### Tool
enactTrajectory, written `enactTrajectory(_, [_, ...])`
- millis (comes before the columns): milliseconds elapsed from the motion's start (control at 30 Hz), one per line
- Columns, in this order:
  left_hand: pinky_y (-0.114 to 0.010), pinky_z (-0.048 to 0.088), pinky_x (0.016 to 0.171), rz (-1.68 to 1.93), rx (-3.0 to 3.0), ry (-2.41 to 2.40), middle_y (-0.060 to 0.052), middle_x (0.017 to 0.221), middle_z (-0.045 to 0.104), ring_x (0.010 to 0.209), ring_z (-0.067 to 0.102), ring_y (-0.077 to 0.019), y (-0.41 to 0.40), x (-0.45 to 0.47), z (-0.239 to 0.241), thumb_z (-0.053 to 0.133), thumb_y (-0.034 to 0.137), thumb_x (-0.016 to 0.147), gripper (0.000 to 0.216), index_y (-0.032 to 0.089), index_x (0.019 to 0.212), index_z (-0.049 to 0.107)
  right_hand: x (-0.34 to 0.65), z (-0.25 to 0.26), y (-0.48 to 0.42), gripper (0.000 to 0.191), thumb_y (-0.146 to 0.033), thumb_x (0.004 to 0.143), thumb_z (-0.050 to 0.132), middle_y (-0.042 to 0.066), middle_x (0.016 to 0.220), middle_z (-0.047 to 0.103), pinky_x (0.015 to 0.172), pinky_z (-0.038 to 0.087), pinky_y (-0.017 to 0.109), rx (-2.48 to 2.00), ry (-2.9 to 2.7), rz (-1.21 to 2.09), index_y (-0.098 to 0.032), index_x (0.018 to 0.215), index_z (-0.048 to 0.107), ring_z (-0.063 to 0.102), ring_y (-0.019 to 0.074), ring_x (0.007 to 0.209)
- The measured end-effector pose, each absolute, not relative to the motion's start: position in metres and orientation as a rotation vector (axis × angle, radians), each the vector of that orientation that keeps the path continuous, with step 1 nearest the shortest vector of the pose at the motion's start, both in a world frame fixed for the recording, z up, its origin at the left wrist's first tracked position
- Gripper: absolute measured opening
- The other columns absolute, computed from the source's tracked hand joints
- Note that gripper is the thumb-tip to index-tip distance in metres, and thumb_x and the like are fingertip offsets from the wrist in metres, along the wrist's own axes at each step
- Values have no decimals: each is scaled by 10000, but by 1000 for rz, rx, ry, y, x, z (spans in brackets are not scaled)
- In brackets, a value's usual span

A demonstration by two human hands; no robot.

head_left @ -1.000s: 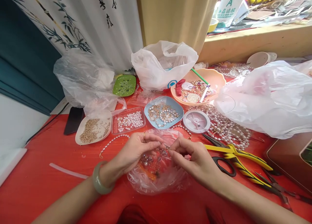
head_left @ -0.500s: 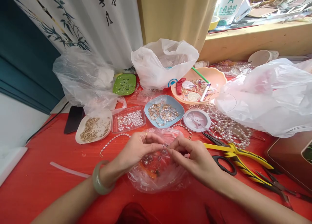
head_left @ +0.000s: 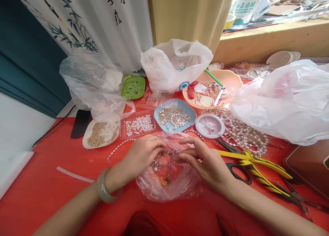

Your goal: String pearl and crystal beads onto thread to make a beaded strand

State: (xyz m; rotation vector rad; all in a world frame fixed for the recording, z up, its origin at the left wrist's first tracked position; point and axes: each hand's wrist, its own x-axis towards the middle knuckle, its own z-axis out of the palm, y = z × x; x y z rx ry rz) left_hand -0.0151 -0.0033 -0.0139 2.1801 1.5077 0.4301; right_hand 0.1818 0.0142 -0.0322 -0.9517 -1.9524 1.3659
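Observation:
A crumpled clear plastic bag (head_left: pixel 169 191) lies on the red tabletop, with loose clear, dark and orange beads (head_left: pixel 164 162) inside it. My left hand (head_left: pixel 144 153), with a ring and a pale green bangle, reaches over the bag's left side. Its fingers are curled together and pointing down at the beads; whatever is between the fingertips is hidden. Over the bag's right side is my right hand (head_left: pixel 202 157), its index finger lifted away from the thumb. Nothing clear shows between its fingers.
Behind the bag stand a cream dish of gold beads (head_left: pixel 99 135), a clear tray of pearls (head_left: pixel 138 124), a blue dish of chains (head_left: pixel 174 114) and a thread spool (head_left: pixel 210 126). Yellow-black pliers (head_left: pixel 259 171), scissors (head_left: pixel 240 174) and heaped pearl strands (head_left: pixel 246 136) lie to the right.
My hands, pinched together above the bag before, have drawn apart. My left fingers have dropped toward the beads, and my right index finger has lifted. The view has shifted slightly.

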Motion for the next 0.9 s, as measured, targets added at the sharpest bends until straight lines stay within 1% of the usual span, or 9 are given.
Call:
enactTrajectory(100, [-328,437,774,378,2294,1489,-46,866,641,847,550,-184,-4,-13,-20,495,191,843,154,164,882,642,182,-33,14,129,-205,854,438,4,736,692,625,481,215,-904,-1973,1357,-211,983,434,660,118,669])
enactTrajectory(200, [-331,435,749,302,2356,1524,-44,840,625,827,525,-193,-5,-11,-24,469,226,859,182,170,865,642,182,-35,12,70,-202,852,450,8,727,677,585,464,202,-886,-2049,1315,-199,907,493,641,113,650])
enactTrajectory(300, [-334,427,726,242,2390,1563,-44,824,613,822,509,-201,-6,-8,-26,451,237,865,200,173,855,640,180,-36,9,65,-184,833,469,4,697,652,548,439,203,-873,-2166,1248,-187,863,526,600,111,600])
enactTrajectory(433, [-332,424,704,144,2369,1639,-49,829,599,845,507,-213,-8,-2,-26,459,216,848,175,169,842,628,179,-38,5,88,-112,775,474,-14,649,621,502,403,190,-825,-2230,1229,-175,830,504,545,96,541])
enactTrajectory(567, [-323,424,692,99,2381,1681,-53,844,591,860,504,-218,-10,2,-27,438,196,838,179,166,828,614,179,-37,3,102,-83,731,462,-19,631,603,485,388,183,-787,-2251,1210,-176,771,478,514,86,515])
enactTrajectory(733, [-323,419,650,87,2368,1708,-60,836,585,847,510,-229,-9,2,-29,439,211,828,162,164,802,592,179,-32,2,127,-72,725,438,-13,641,615,514,421,194,-816,-2274,1245,-183,763,484,536,95,534])
enactTrajectory(900, [-329,423,680,106,2348,1637,-56,825,586,835,509,-224,-7,-1,-28,462,218,830,136,167,798,584,180,-33,2,129,-92,743,446,-6,679,647,532,438,196,-800,-2277,1226,-193,802,503,579,106,568])
